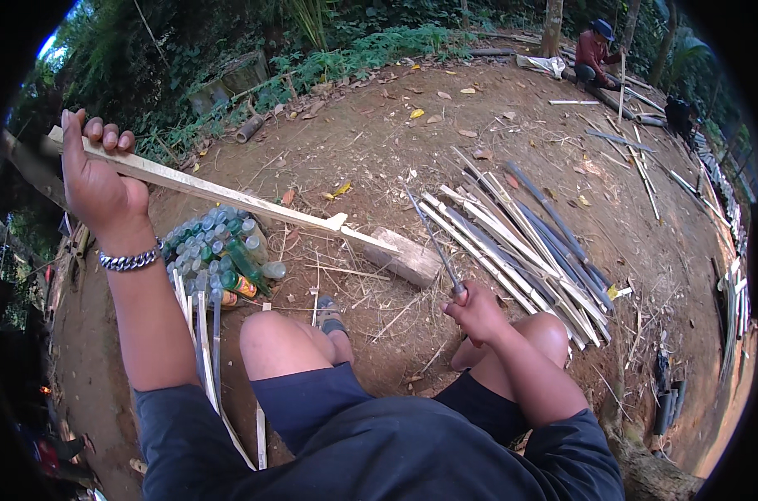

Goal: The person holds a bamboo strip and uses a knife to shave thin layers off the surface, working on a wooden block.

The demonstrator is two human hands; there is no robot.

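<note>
My left hand (105,179), raised at the left, is closed round the near end of a long pale bamboo strip (220,194). The strip slants down to the right, with a raised notch-like sliver close to its far end. That end lies over a short wooden block (414,260) on the ground; whether it touches is hard to tell. In my right hand (481,314), above my right knee, is the handle of a machete (433,238). Its thin dark blade points up and away, to the right of the block and apart from the strip.
Many green and clear bottles (220,246) lie heaped below the strip. A pile of split bamboo strips (521,250) spreads at the right. More strips (202,351) stand beside my left leg. Far right, another person (592,58) crouches holding an upright stick.
</note>
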